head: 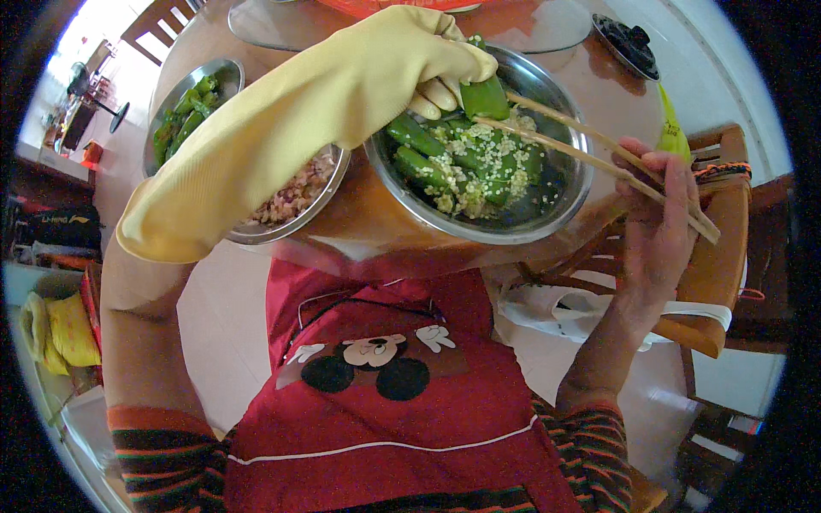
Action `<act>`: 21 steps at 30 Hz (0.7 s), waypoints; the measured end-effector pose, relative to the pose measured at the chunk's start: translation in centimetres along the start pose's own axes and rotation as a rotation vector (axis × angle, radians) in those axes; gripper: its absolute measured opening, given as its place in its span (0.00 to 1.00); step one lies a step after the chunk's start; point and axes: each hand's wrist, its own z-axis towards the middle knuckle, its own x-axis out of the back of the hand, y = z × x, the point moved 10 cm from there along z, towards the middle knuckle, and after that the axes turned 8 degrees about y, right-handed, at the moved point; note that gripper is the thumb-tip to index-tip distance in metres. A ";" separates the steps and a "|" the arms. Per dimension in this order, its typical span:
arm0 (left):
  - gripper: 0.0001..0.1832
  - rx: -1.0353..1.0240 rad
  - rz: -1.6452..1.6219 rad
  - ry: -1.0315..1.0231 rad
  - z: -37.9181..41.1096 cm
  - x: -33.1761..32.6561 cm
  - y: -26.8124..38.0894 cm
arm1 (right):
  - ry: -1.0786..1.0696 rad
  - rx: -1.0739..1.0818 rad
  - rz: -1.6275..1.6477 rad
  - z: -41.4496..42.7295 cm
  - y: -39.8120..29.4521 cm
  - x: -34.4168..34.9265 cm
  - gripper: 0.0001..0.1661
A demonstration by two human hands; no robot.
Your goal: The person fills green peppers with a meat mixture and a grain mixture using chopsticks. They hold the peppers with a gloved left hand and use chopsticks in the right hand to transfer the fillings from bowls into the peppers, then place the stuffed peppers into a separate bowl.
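My left hand (410, 64), in a long pale-yellow rubber glove, grips a green pepper (485, 97) over a stainless-steel bowl (442, 224). Bare, my right hand (664, 199) holds a pair of wooden chopsticks (571, 149); one tip is at the pepper's lower edge, the other beside it. Several green peppers (414, 133) lie in that bowl, strewn with pale grain-like bits (497, 157). Partly hidden under the glove's cuff, a second metal bowl (337, 183) contains pinkish-brown crumbly food (298, 195).
At the table's left, a metal dish (232, 69) holds more green peppers (189, 118). A dark lid with a knob (632, 46) lies at the far right edge. A wooden chair (715, 205) stands close on the right, near a yellow-green bag (673, 125).
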 end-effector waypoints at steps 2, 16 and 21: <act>0.15 -0.051 -0.020 -0.003 -0.2 -0.3 0.9 | 0.032 0.005 0.009 -0.2 0.2 0.0 0.18; 0.18 0.012 -0.274 -0.061 -0.8 0.4 -1.1 | 0.247 0.269 -0.037 -1.4 -1.6 4.7 0.23; 0.18 -0.013 -0.292 -0.093 -0.7 0.5 -1.1 | 0.142 0.269 -0.031 -2.8 -2.1 3.0 0.22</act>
